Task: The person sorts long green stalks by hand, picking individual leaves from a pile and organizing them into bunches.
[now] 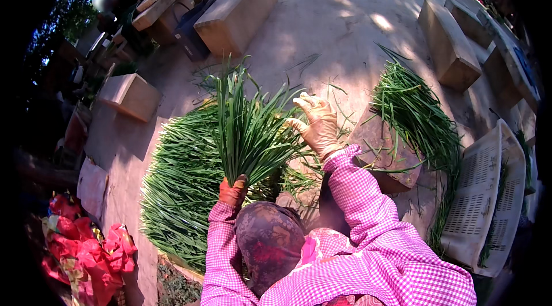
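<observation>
My left hand (233, 191), in what looks like an orange glove with a bare thumb tip, grips the base of a bunch of long green leaves, apparently garlic chives (241, 133). The leaves fan out upward from that fist. Just right of their tips, my right hand (318, 123) wears a pale glove. Its fingers are apart and curved, and nothing shows between them. Beneath and left of the held bunch lies a large, dense pile of cut chives (185, 185), pale ends toward its outer rim. My knee in flowered cloth (269, 241) is at the near edge.
A loose heap of chives (418, 107) rests on the right, partly over a low block (379, 151) strewn with leaves. White perforated crates (472, 198) stand beyond it. Red plastic bags (95, 254) lie at lower left. Stone blocks (237, 13) and a dark bag (194, 28) stand farther off.
</observation>
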Motion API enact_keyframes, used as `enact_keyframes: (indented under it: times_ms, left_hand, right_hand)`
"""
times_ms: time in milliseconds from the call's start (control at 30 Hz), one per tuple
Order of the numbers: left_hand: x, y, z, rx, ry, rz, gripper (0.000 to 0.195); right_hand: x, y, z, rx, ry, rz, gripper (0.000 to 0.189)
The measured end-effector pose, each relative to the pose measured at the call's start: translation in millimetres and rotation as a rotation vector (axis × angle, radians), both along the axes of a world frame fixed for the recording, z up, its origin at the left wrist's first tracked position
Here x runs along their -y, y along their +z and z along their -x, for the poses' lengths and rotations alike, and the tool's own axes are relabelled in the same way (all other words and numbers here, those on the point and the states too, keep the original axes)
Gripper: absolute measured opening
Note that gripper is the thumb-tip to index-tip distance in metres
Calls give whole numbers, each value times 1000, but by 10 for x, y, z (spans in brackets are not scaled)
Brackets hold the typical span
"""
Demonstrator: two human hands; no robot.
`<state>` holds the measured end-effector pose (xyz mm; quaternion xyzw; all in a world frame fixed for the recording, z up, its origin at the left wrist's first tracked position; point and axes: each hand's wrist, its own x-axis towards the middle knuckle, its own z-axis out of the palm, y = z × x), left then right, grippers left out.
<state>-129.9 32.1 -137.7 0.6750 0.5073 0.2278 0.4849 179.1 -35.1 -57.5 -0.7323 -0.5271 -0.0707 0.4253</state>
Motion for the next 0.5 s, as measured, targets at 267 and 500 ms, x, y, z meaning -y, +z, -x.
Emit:
enact_keyframes:
  times_ms: [267,500]
  left_hand:
    - [115,232,170,-111,-86,-215,20]
    - [-56,-115,328,142,34,91,22]
  right_hand:
    - [-20,372,-145,-1174,529,-214,14]
    - [395,219,-712,379,-302,37,34]
